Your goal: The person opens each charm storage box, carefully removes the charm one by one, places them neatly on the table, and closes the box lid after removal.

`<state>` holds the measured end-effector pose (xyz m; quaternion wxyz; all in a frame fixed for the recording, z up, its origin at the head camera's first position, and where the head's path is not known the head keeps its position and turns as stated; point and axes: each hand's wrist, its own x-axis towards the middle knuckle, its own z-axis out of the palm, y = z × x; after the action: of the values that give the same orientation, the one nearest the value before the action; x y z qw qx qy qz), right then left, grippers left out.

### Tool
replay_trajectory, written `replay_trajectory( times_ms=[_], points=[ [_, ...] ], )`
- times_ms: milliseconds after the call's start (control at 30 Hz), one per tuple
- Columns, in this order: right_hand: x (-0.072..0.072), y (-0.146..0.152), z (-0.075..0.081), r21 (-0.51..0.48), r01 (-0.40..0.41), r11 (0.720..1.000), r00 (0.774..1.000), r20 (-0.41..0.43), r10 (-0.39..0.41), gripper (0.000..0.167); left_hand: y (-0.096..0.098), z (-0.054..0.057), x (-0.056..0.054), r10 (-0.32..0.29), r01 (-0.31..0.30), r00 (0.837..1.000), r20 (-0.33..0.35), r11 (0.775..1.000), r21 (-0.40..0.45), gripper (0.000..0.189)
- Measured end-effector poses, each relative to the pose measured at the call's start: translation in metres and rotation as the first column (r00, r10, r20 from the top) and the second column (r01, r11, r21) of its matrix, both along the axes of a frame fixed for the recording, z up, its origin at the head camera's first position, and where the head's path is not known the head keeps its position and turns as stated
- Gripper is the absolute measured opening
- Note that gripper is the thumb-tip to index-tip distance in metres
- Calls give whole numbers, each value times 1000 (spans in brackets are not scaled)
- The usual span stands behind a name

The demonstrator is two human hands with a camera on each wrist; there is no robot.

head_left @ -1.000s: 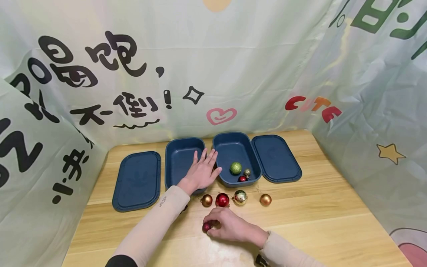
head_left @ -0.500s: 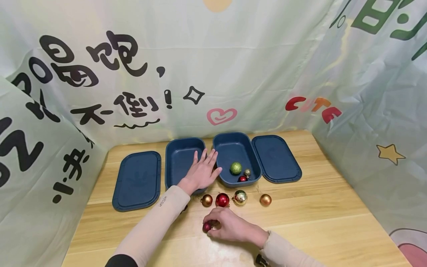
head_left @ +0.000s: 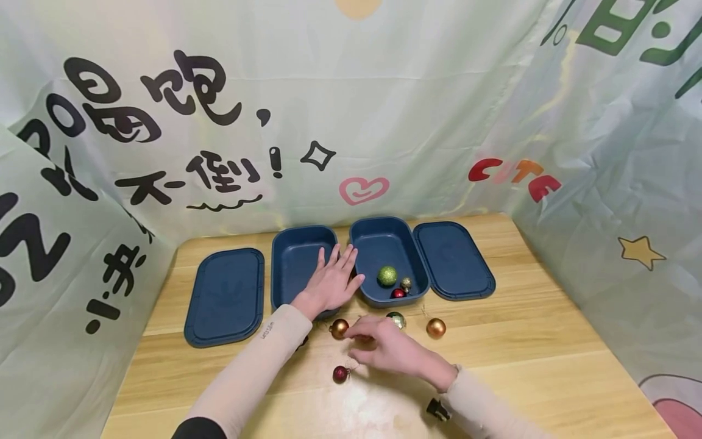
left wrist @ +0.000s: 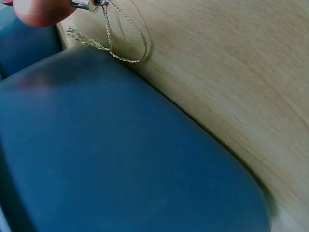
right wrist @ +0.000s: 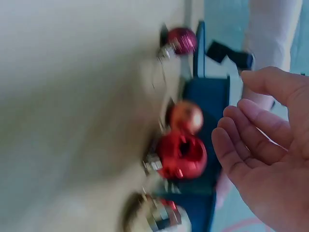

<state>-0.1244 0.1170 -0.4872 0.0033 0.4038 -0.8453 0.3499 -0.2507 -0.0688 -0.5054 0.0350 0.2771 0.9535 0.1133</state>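
My left hand (head_left: 331,286), fingers spread and straight, lies over the right rim of the left blue box (head_left: 293,268). My right hand (head_left: 392,346) hovers above the row of Christmas baubles, thumb and fingers apart, holding nothing. Beneath it in the head view a shiny red bauble is hidden; the right wrist view shows this red bauble (right wrist: 181,157) near the fingertips. A copper bauble (head_left: 339,329) lies left of the fingers and a mirrored gold bauble (head_left: 396,320) is partly covered behind the hand. Closer to the front lies a small dark red bauble (head_left: 340,374).
The right blue box (head_left: 378,238) holds a green glitter bauble (head_left: 387,276), a small gold one (head_left: 406,283) and a red one (head_left: 398,294). Blue lids (head_left: 227,299) flank the boxes, with another lid (head_left: 455,262) at right. An orange-gold bauble (head_left: 436,328) sits apart.
My right hand has let go of the small dark red bauble, which stays on the table, and has moved up and right over the shiny red one. My left hand has stayed put.
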Motion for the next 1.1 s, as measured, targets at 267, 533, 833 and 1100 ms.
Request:
replay_trajectory(
  times_ms=[267, 533, 833, 1100],
  points=[
    [-22, 24, 18, -40, 112, 993, 993, -38, -113, 26, 0, 0, 0, -2, 2, 1000, 7, 1000, 4, 74],
    [-39, 43, 32, -56, 222, 973, 975, 45, -220, 29, 1, 0, -1, 5, -5, 1000, 7, 1000, -2, 73],
    [-56, 55, 31, -51, 265, 963, 961, 94, -259, 27, 1, 0, 1, 11, -11, 1000, 16, 1000, 16, 73],
    [-76, 64, 26, -17, 332, 943, 934, 148, -326, 31, 1, 2, 1, 5, -5, 1000, 21, 1000, 12, 73]
  ],
)
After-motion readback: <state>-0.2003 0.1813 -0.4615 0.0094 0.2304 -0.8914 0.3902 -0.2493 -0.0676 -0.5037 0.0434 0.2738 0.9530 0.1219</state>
